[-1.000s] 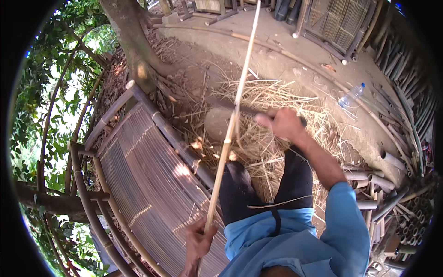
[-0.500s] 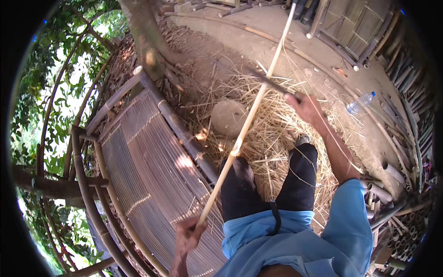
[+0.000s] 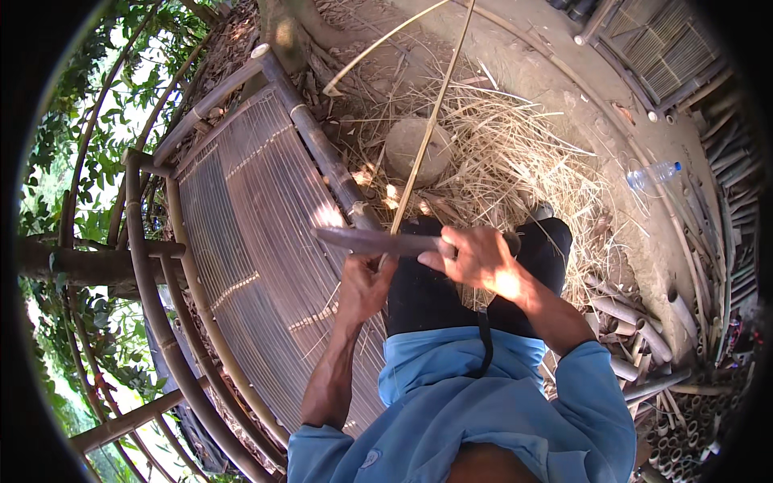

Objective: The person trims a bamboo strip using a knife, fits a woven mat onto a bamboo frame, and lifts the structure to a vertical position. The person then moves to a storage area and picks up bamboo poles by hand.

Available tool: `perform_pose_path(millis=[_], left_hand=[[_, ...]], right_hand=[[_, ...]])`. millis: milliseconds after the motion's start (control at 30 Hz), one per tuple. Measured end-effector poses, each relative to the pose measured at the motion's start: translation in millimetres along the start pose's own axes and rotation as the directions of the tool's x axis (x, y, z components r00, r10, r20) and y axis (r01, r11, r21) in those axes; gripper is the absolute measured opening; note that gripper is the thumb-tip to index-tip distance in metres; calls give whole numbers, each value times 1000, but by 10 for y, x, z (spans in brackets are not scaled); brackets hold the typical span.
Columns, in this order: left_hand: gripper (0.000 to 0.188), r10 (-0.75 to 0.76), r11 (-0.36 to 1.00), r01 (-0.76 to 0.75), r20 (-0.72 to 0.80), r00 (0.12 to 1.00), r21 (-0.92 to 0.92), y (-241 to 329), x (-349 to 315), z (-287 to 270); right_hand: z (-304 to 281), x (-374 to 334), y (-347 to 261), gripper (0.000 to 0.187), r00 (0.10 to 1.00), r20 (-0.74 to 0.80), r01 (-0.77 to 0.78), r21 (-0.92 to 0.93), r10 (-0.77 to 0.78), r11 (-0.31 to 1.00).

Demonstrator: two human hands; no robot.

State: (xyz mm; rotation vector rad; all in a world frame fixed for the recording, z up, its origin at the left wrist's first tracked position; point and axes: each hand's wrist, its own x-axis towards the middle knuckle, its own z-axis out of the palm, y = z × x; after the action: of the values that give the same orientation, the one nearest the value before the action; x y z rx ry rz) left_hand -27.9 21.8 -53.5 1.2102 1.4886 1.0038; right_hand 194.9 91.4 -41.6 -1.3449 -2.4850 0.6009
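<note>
My left hand (image 3: 366,283), in front of my left thigh, is closed round the near end of a long, thin bamboo strip (image 3: 427,137). From there the strip slants away past a round block (image 3: 417,151) on the ground. My right hand (image 3: 477,259) grips the handle of a machete (image 3: 358,240). Its dark blade points left and lies across the strip's near end, just above my left fingers. Whether the edge touches the strip I cannot tell. Farther off, a second pale strip (image 3: 382,47) angles up to the frame's top edge.
Pale shavings (image 3: 515,153) cover the ground around the block. On the left stands a slatted bamboo bench (image 3: 266,201) with a pole frame. A plastic bottle (image 3: 654,175) lies to the right, near stacks of cut bamboo (image 3: 684,435). A tree trunk (image 3: 283,36) rises behind the bench.
The machete has come from far along the strip back to my left hand. My left hand has moved forward, away from my body. A separate far strip now shows.
</note>
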Motion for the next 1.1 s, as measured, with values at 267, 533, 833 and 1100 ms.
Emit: perform_pose_path(millis=[267,533,833,1100], left_hand=[[34,55,995,-54,-8,998,81,46,-159,-130],[30,-76,990,74,9,997,116,92,-460,-192],[29,-110,981,104,29,993,165,266,-703,-302],[29,-110,959,98,31,993,264,195,-1097,-508]], right_hand=[[-134,100,141,50,989,31,149,-114,-147,982],[-381,130,47,65,990,139,7,-208,23,978],[-498,474,605,73,962,-250,-113,-1,109,994],[-750,503,734,79,969,17,-248,10,248,969]])
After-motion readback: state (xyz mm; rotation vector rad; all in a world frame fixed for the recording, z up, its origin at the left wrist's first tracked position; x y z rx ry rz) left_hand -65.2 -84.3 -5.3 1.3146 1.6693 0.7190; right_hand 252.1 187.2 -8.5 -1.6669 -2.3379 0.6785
